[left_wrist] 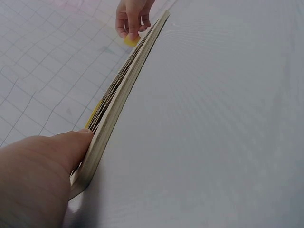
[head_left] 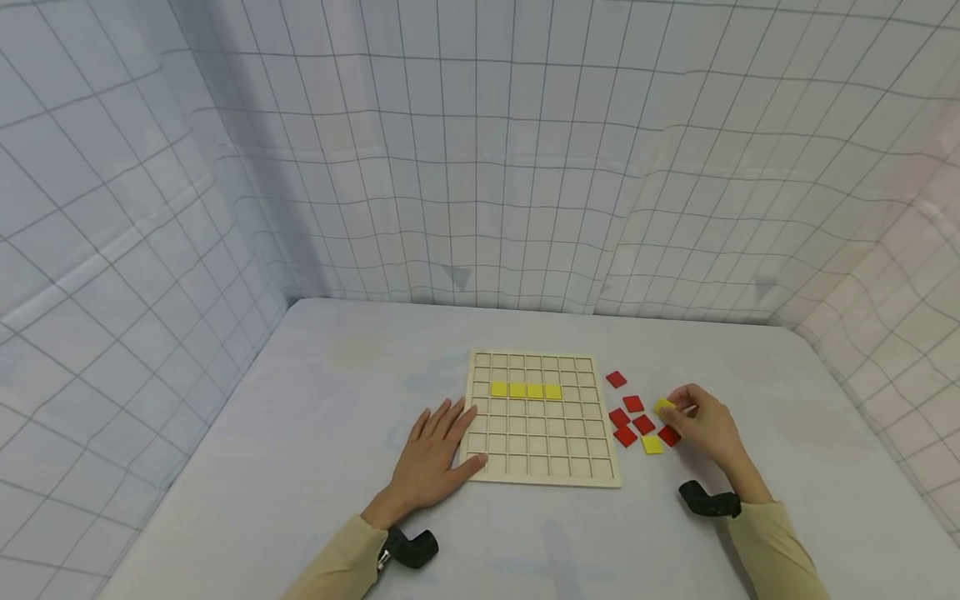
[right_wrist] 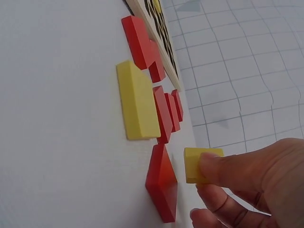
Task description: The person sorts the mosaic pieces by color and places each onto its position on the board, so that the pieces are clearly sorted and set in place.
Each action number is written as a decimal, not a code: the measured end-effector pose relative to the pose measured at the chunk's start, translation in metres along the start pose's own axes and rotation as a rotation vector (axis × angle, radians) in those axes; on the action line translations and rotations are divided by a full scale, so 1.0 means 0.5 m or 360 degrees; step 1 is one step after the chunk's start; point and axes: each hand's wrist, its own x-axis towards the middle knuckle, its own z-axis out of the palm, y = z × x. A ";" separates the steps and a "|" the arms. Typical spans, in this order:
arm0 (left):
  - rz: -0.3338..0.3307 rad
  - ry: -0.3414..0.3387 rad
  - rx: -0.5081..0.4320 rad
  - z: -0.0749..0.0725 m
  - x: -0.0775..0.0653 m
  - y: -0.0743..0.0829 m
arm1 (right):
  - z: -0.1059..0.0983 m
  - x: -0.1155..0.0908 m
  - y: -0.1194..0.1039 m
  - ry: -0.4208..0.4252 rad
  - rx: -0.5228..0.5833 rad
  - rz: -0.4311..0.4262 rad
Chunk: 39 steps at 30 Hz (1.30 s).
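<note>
My right hand pinches a yellow square tile between thumb and fingertips, above the loose tiles. Under and beside it lie several red tiles and one yellow tile. A pale wooden grid board lies left of them, with a row of yellow tiles set side by side in its upper part. My left hand rests with fingers spread at the board's left edge, the thumb over its lower left corner. In the left wrist view the thumb presses on the board's rim.
The white table reaches back to a wall of white grid-patterned cloth, which also hangs on both sides. One red tile lies apart from the others near the board's upper right. Dark cameras sit on both wrists.
</note>
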 end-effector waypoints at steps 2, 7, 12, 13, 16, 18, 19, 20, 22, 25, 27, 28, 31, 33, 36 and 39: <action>0.0001 -0.0002 0.0000 -0.001 0.000 0.001 | 0.002 0.002 -0.004 0.0032 0.0010 -0.0031; -0.0001 -0.0006 0.0007 0.000 0.001 0.001 | 0.011 0.006 -0.025 0.0082 0.0030 -0.0106; -0.0003 -0.0007 -0.0001 0.001 0.002 0.000 | 0.025 0.009 -0.054 0.0058 0.0095 -0.0166; -0.0003 -0.0006 -0.0003 0.001 0.002 0.000 | 0.028 0.010 -0.059 0.0046 0.0112 -0.0179; -0.0008 -0.0011 -0.0012 0.000 0.003 0.001 | 0.038 0.015 -0.071 0.0017 0.0130 -0.0204; -0.0010 -0.0014 -0.0012 -0.001 0.003 0.002 | 0.045 0.019 -0.080 0.0006 0.0132 -0.0220; -0.0010 -0.0014 -0.0008 -0.001 0.003 0.002 | 0.049 0.020 -0.084 0.0003 0.0128 -0.0229; -0.0009 -0.0013 -0.0004 -0.001 0.003 0.003 | 0.053 0.023 -0.088 0.0001 0.0127 -0.0240; -0.0006 -0.0008 -0.0007 -0.002 0.003 0.004 | 0.062 0.025 -0.096 -0.0012 0.0139 -0.0257; -0.0005 -0.0008 -0.0016 -0.004 0.002 0.006 | 0.074 0.031 -0.109 -0.0020 0.0133 -0.0291; -0.0007 -0.0011 -0.0027 -0.005 0.002 0.007 | 0.082 0.035 -0.118 -0.0018 0.0130 -0.0309; -0.0009 -0.0016 -0.0028 -0.006 0.002 0.007 | 0.085 0.037 -0.122 -0.0015 0.0135 -0.0320; -0.0015 -0.0028 -0.0031 -0.006 0.002 0.007 | 0.094 0.043 -0.134 0.0002 0.0134 -0.0374; -0.0017 -0.0031 -0.0038 -0.005 0.002 0.006 | 0.099 0.047 -0.141 -0.0001 0.0144 -0.0403; -0.0018 -0.0032 -0.0038 -0.005 0.002 0.006 | 0.105 0.052 -0.149 -0.0026 0.0141 -0.0428; -0.0018 -0.0027 -0.0029 -0.005 0.001 0.007 | 0.111 0.055 -0.155 -0.0069 0.0150 -0.0425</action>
